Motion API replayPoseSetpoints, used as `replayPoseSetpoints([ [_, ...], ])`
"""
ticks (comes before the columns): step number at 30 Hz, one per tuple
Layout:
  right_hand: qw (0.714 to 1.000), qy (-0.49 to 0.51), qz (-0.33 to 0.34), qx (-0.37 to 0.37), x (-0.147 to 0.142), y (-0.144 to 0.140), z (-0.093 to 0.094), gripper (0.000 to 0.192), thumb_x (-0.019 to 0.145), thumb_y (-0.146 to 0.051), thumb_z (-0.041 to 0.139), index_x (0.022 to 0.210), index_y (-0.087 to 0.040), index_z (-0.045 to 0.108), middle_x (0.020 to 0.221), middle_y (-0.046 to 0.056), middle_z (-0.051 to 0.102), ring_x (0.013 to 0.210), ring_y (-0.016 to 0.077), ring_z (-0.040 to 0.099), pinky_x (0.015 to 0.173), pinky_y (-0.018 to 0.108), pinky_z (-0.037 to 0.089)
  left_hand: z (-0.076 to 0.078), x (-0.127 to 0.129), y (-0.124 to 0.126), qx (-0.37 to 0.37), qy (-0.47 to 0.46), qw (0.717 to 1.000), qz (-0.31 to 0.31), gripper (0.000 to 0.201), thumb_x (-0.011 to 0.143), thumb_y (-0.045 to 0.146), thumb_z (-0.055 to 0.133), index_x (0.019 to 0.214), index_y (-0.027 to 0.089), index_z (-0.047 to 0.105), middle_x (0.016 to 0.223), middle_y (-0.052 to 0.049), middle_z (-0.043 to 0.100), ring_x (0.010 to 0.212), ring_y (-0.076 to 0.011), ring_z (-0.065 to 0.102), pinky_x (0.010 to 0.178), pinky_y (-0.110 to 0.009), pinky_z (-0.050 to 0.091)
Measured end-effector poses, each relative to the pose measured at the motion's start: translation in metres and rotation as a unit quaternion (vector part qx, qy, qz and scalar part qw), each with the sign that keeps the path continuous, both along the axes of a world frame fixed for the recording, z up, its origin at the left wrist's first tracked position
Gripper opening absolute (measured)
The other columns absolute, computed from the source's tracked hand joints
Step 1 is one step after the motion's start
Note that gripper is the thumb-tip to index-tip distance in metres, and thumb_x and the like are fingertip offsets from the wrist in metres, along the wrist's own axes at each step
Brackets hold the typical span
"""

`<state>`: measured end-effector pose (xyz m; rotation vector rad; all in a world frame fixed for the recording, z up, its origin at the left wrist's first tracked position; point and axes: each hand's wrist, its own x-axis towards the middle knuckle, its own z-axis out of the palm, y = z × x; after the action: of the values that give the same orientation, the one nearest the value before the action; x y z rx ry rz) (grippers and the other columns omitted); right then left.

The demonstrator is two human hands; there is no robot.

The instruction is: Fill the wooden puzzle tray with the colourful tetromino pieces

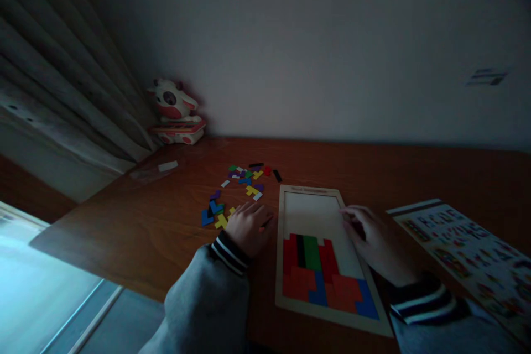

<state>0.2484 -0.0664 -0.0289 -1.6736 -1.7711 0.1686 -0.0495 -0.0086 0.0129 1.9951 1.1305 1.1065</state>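
Observation:
A wooden puzzle tray (282, 243) lies on the brown table, its near half filled with red, blue, green and black blocks (319, 268). My left hand (249, 227) rests palm down just left of the tray, fingers covering a small orange piece beside the loose coloured blocks (244, 180). My right hand (373, 238) sits on the tray's right rim, fingers curled over the bare white part; whether it holds a piece is hidden. Blue and yellow blocks (215, 213) lie left of my left hand.
A printed pattern sheet (468, 249) lies at the right. A white and pink toy (176, 113) stands in the far left corner by a curtain (62, 94). A clear plastic bag (155, 171) lies near the table's left edge. The wall runs behind.

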Motion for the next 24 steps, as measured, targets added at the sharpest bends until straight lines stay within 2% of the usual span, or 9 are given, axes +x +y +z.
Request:
replayPoseSetpoints([
  [2,1.000,-0.004,-0.001,0.002,0.001,0.000,0.000,0.025,0.090,-0.037,0.046,0.104,-0.022,0.062,0.106,0.011,0.067,0.094,0.0253,0.066,0.085,0.041,0.054,-0.004,-0.001,0.001,0.029,0.084,0.996,-0.019,0.008,0.074,0.020,0.076,0.077,0.027,0.073,0.076,-0.006,0.067,0.076,-0.0242,0.057,0.086,-0.036,0.042],
  [4,1.000,-0.002,-0.010,-0.001,0.004,0.001,0.001,0.027,0.090,-0.040,0.047,0.102,-0.022,0.062,0.103,0.011,0.069,0.089,0.0248,0.068,0.082,0.040,0.055,-0.007,0.000,0.001,0.041,0.124,0.991,-0.028,0.010,0.074,0.020,0.073,0.081,0.028,0.074,0.075,-0.006,0.069,0.075,-0.0251,0.059,0.086,-0.038,0.043],
  [9,0.999,0.006,-0.021,-0.031,0.012,0.003,0.012,0.035,0.090,-0.052,0.049,0.105,-0.024,0.063,0.104,0.009,0.071,0.094,0.0264,0.069,0.083,0.042,0.054,-0.005,-0.001,0.004,0.003,0.106,0.994,-0.018,0.020,0.067,0.011,0.071,0.077,0.028,0.073,0.069,-0.004,0.067,0.071,-0.0238,0.061,0.083,-0.036,0.046],
  [13,0.999,0.007,-0.021,-0.026,-0.007,0.016,0.033,0.034,0.090,-0.052,0.050,0.102,-0.024,0.065,0.100,0.009,0.073,0.089,0.0263,0.069,0.078,0.041,0.054,-0.003,-0.001,0.007,0.006,0.149,0.988,-0.038,0.027,0.068,0.004,0.065,0.080,0.027,0.072,0.078,-0.004,0.068,0.076,-0.0234,0.064,0.081,-0.033,0.047],
  [15,0.999,0.000,0.007,-0.032,-0.026,0.031,0.042,0.030,0.090,-0.047,0.050,0.100,-0.023,0.065,0.098,0.009,0.073,0.085,0.0245,0.069,0.075,0.039,0.054,-0.003,-0.001,0.008,-0.006,0.146,0.988,-0.042,0.029,0.070,0.002,0.062,0.080,0.027,0.071,0.081,-0.004,0.067,0.077,-0.0230,0.064,0.082,-0.033,0.047],
  [18,0.996,-0.033,0.041,-0.073,-0.059,0.064,0.046,0.022,0.090,-0.035,0.053,0.099,-0.021,0.066,0.102,0.009,0.073,0.091,0.0213,0.069,0.080,0.034,0.052,-0.005,-0.002,0.009,-0.028,0.134,0.990,-0.042,0.028,0.073,0.004,0.059,0.082,0.027,0.071,0.083,-0.004,0.066,0.076,-0.0217,0.063,0.080,-0.033,0.048],
  [21,0.994,-0.048,0.029,-0.090,-0.086,0.102,0.040,0.017,0.089,-0.028,0.055,0.095,-0.019,0.068,0.096,0.008,0.074,0.088,0.0198,0.069,0.077,0.031,0.051,-0.004,-0.005,0.011,-0.016,0.125,0.992,-0.030,0.025,0.077,0.008,0.059,0.084,0.028,0.072,0.085,-0.005,0.065,0.074,-0.0212,0.062,0.080,-0.033,0.048],
  [24,0.992,-0.062,0.000,-0.106,-0.105,0.135,0.030,0.019,0.090,-0.031,0.057,0.093,-0.017,0.069,0.093,0.009,0.075,0.087,0.0204,0.070,0.076,0.031,0.051,-0.002,-0.013,0.014,0.000,0.110,0.994,-0.003,0.019,0.081,0.014,0.061,0.082,0.028,0.074,0.086,-0.006,0.063,0.073,-0.0210,0.061,0.078,-0.033,0.048],
])
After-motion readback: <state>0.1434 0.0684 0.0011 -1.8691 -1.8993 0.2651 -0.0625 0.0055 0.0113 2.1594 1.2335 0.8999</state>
